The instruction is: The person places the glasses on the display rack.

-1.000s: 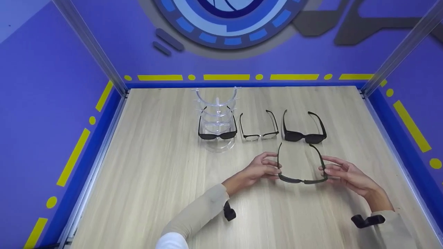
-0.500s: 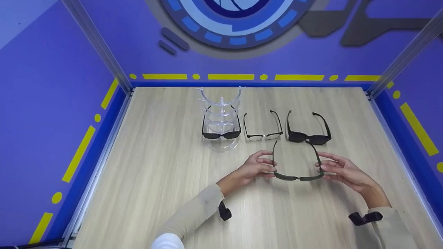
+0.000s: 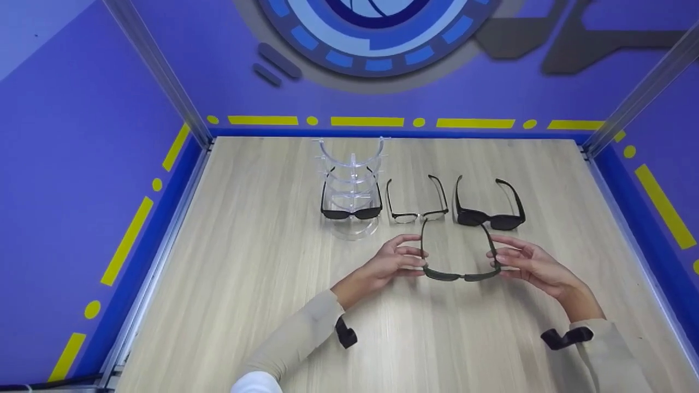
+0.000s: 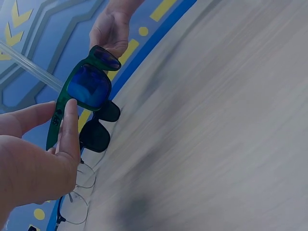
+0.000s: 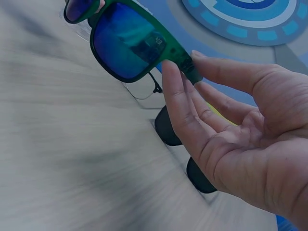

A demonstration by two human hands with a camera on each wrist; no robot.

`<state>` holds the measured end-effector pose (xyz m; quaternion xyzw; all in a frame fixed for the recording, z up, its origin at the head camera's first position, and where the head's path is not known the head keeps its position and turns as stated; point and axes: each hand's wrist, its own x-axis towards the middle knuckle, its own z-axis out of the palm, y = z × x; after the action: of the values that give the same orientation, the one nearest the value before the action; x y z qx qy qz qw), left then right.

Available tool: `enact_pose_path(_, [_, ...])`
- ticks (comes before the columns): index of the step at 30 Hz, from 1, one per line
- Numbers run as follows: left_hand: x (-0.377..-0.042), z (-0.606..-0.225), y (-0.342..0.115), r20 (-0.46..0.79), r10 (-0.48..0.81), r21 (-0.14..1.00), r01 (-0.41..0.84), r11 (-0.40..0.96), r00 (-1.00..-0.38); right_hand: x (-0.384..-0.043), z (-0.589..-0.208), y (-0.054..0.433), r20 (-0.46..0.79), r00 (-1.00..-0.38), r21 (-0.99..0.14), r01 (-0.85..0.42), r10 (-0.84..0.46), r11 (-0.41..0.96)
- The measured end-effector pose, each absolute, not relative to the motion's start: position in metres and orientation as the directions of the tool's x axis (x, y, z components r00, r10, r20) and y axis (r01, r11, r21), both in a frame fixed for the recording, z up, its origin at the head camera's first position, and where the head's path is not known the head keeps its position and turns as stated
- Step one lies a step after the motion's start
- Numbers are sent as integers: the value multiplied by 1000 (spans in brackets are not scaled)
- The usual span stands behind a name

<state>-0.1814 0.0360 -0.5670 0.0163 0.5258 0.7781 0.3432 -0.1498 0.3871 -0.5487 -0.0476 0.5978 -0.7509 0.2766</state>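
Observation:
A pair of dark green sunglasses [image 3: 443,275] is held above the table, its temples pointing away from the person. Its lenses [image 5: 126,45] look mirrored blue-green in the right wrist view. My left hand [image 3: 389,262] pinches the left temple near its hinge between thumb and fingers. On the other side my right hand [image 3: 540,267] pinches the right temple the same way. Just behind lie black-rimmed clear eyeglasses [image 3: 419,216] and thick black sunglasses [image 3: 491,218], both with temples unfolded. The tip of the held right temple overlaps the black sunglasses in the head view.
A clear tiered eyewear stand [image 3: 354,164] stands at the back, left of the hands, with black sunglasses [image 3: 352,213] on its lowest tier. The wooden table [image 3: 246,262] is bounded by blue panels [image 3: 491,93] at the back and sides.
Both hands have carried the green sunglasses left and slightly away from the person, toward the stand. The head view has shifted a little. The other eyewear stays where it was.

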Motion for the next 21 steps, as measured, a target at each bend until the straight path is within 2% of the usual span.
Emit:
enact_pose_path(8, [-175, -566, 20, -355, 548, 806, -545, -232, -757, -157, -546, 375, -264, -821, -926, 362, -506, -105])
enact_pose_path(21, [-169, -565, -21, -368, 507, 819, -530, -220, -780, -166, -546, 332, -321, -824, -931, 365, -467, -5])
